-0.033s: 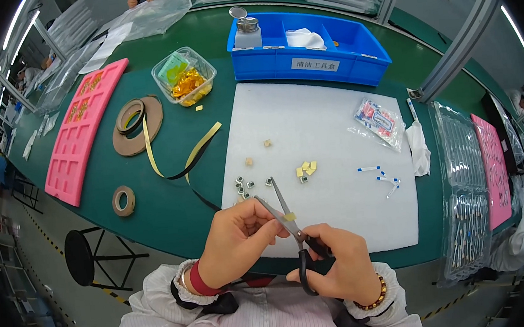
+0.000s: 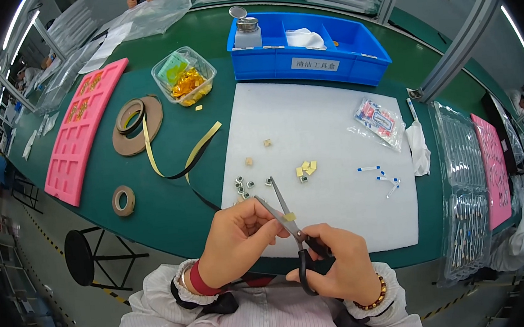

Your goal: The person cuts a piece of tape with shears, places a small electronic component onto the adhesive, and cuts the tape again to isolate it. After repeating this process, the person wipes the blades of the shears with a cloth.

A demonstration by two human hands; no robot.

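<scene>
My right hand (image 2: pixel 342 262) grips black-handled scissors (image 2: pixel 298 238), their blades parted and pointing away from me. A small yellow piece (image 2: pixel 289 217) lies against one blade. Close beside the blades, the fingers of my left hand (image 2: pixel 237 237) are closed on a tape strip (image 2: pixel 205 199), black on one side and yellow on the other. The strip passes behind that hand, so its held end is partly hidden. It trails from a tape roll (image 2: pixel 128 119) on the left. Beyond the hands, small dark square parts (image 2: pixel 240 181) and cut yellow pieces (image 2: pixel 310 168) lie on a white foam sheet (image 2: pixel 341 219).
At the back stand a blue divided box (image 2: pixel 303 60) and a clear tub (image 2: pixel 186 98) of gold-coloured pieces. A pink tray (image 2: pixel 66 171) and a smaller tape roll (image 2: pixel 123 201) lie left. A plastic packet (image 2: pixel 378 119), white cloth (image 2: pixel 418 147) and blister trays (image 2: pixel 465 208) are right.
</scene>
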